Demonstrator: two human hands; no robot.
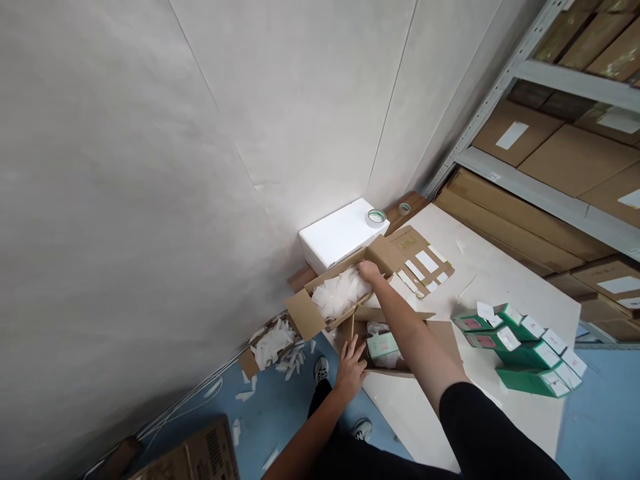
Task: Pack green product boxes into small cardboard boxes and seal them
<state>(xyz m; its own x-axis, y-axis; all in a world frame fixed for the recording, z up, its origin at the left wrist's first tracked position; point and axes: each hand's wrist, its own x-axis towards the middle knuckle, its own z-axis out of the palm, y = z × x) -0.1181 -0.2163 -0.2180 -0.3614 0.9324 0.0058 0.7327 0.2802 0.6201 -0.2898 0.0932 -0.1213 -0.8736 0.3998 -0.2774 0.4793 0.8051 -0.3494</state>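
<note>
My right hand (369, 271) reaches far forward into an open cardboard box (305, 315) full of white foam packing pieces (339, 293); its fingers are buried in the pieces and hidden. My left hand (350, 368) rests with fingers spread on the near edge of a second, smaller open carton (440, 333) on the white table (505, 283). That carton holds a pale green product box (382, 345) and some white filler.
Several green product boxes (525, 350) are stacked at the table's right. A white foam box (340, 235) with a tape roll (376, 217) sits by the wall. Loose foam pieces (275, 347) litter the blue floor. Metal shelving (550, 193) with cartons stands right.
</note>
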